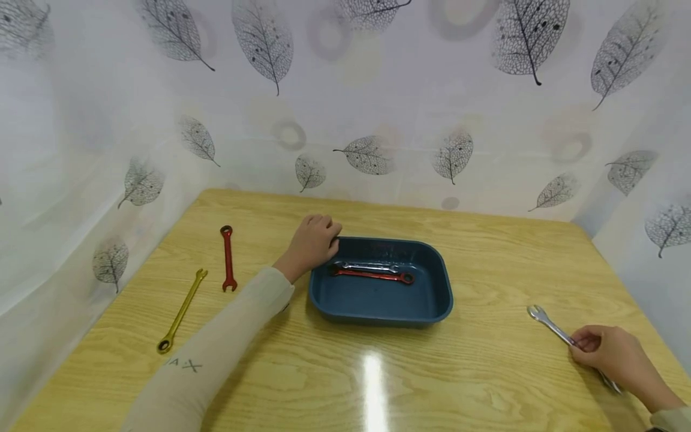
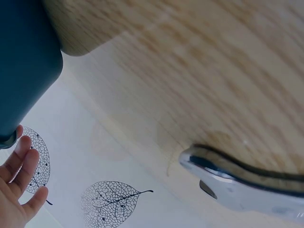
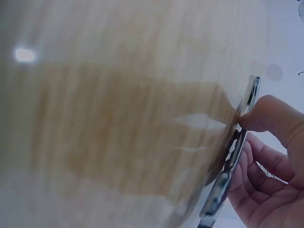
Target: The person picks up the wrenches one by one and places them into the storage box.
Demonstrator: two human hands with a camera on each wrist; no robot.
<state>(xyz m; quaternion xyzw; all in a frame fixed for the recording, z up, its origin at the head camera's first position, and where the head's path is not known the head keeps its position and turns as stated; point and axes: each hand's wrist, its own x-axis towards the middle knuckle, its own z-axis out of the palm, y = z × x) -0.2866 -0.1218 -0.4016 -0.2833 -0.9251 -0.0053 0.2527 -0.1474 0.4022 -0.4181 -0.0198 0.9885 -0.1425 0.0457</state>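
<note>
My left hand (image 1: 314,243) grips the far left corner of a dark blue rectangular tray (image 1: 378,318), with its fingers at the rim in the left wrist view. Inside the tray, a red wrench (image 1: 372,275) and a silver wrench (image 1: 372,266) lie side by side along the far wall. At the right of the table, my right hand (image 1: 612,354) pinches a silver combination wrench (image 1: 553,327) between thumb and fingers near its middle. The right wrist view has this wrench (image 3: 223,190) close over its reflection on the tabletop.
Left of the tray lie a red wrench (image 1: 228,258) and a gold wrench (image 1: 183,312). A shiny silver tool end (image 2: 242,190) shows on the table in the left wrist view. A leaf-patterned curtain (image 1: 388,108) borders the wooden table (image 1: 475,384).
</note>
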